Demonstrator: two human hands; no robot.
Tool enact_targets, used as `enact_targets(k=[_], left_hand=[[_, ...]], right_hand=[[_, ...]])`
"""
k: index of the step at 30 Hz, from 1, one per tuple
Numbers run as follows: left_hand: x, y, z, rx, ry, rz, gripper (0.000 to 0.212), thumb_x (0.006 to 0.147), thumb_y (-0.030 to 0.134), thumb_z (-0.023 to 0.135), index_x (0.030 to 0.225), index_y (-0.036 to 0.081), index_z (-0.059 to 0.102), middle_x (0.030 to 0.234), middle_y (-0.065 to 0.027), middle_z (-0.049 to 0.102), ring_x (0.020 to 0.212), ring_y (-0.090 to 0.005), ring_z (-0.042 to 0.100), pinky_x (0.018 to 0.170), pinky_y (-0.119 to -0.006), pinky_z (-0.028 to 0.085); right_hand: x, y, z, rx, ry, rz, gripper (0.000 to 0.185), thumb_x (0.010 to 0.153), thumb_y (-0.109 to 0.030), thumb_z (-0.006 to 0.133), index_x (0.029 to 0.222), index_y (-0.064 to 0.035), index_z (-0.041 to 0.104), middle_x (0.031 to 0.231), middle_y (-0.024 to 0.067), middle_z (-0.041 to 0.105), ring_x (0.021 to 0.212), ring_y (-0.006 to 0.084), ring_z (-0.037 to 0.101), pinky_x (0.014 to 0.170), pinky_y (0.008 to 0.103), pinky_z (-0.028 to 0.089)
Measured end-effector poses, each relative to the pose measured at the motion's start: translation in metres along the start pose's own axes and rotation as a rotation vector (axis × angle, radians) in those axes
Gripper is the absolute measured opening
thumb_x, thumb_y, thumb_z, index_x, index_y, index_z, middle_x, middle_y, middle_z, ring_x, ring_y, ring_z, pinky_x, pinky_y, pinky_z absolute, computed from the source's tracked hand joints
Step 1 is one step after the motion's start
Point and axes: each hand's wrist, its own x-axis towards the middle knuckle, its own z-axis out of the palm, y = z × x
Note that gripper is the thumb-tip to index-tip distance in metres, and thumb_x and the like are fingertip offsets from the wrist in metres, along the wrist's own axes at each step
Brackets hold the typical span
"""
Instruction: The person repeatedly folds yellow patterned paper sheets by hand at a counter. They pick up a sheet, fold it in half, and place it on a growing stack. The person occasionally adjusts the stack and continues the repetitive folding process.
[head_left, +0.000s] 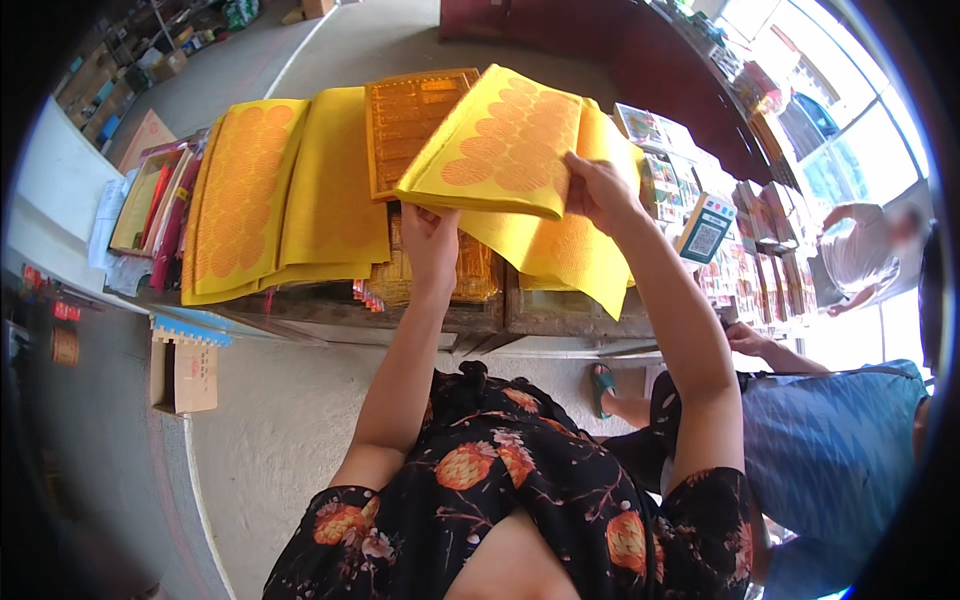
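Observation:
A stack of yellow paper sheets (510, 142) printed with orange round patterns is raised above the counter. My left hand (431, 244) grips its near left edge, and my right hand (604, 195) holds its right side. Beneath and to the right, more yellow sheets (592, 262) lie with a corner hanging over the counter's front edge. On the left lies another spread of yellow printed paper (244, 195). Between the two spreads sits an orange embossed stack (409, 120), partly covered by the raised sheets. Orange-gold bundles (476, 270) show under my left hand.
A wooden counter (480, 319) runs across in front of me. A box of papers (150, 199) stands at its left end, a printed code stand (705, 229) and packets (780, 217) at right. A person in blue (832, 442) is close on my right; another person (859, 247) is farther off.

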Motion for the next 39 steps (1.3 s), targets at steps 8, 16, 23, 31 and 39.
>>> enact_targets(k=[8, 16, 23, 31, 39], left_hand=[[0.014, 0.030, -0.017, 0.979, -0.049, 0.783, 0.039, 0.089, -0.008, 0.059, 0.127, -0.001, 0.066, 0.100, -0.0196, 0.073, 0.077, -0.0321, 0.069, 0.072, -0.036, 0.054], [0.031, 0.112, -0.030, 0.575, -0.394, 0.044, 0.068, 0.093, 0.040, 0.056, 0.144, -0.005, 0.051, 0.134, -0.0225, 0.065, 0.096, -0.0209, 0.065, 0.085, -0.041, 0.056], [0.110, 0.086, 0.048, 1.647, -0.413, 0.357, 0.021, 0.091, 0.018, 0.065, 0.090, -0.001, 0.073, 0.097, -0.0236, 0.074, 0.093, -0.0387, 0.073, 0.085, -0.049, 0.058], [0.173, 0.255, -0.174, 1.492, 0.085, 0.257, 0.033, 0.090, 0.030, 0.069, 0.101, -0.001, 0.073, 0.090, -0.0210, 0.074, 0.083, -0.0318, 0.072, 0.076, -0.045, 0.054], [0.170, 0.248, -0.345, 1.531, 0.142, -0.259, 0.039, 0.089, 0.030, 0.073, 0.108, -0.004, 0.071, 0.106, -0.0230, 0.073, 0.098, -0.0371, 0.072, 0.086, -0.047, 0.056]], right_hand=[[-0.005, 0.070, -0.073, -0.009, 0.071, -0.083, 0.034, 0.108, -0.031, 0.053, 0.111, 0.0008, 0.066, 0.090, 0.0069, 0.071, 0.070, 0.0150, 0.069, 0.061, 0.0299, 0.057], [-0.009, 0.084, -0.115, 0.231, 0.199, -0.031, 0.040, 0.104, -0.038, 0.061, 0.121, -0.0020, 0.062, 0.080, 0.0024, 0.063, 0.059, 0.0104, 0.054, 0.051, 0.0264, 0.044], [0.002, 0.085, -0.093, 0.046, 0.144, -0.454, 0.022, 0.106, -0.020, 0.060, 0.114, 0.0001, 0.066, 0.099, -0.0013, 0.067, 0.087, 0.0061, 0.058, 0.073, 0.0228, 0.046], [0.011, 0.126, -0.163, -0.076, 0.186, -0.357, 0.034, 0.106, -0.027, 0.061, 0.122, 0.0017, 0.068, 0.105, -0.0004, 0.070, 0.091, 0.0090, 0.061, 0.081, 0.0260, 0.049], [-0.091, 0.051, -0.021, -0.718, 0.793, -0.672, 0.031, 0.099, -0.022, 0.069, 0.121, 0.0005, 0.067, 0.105, 0.0114, 0.071, 0.083, 0.0194, 0.069, 0.076, 0.0328, 0.055]])
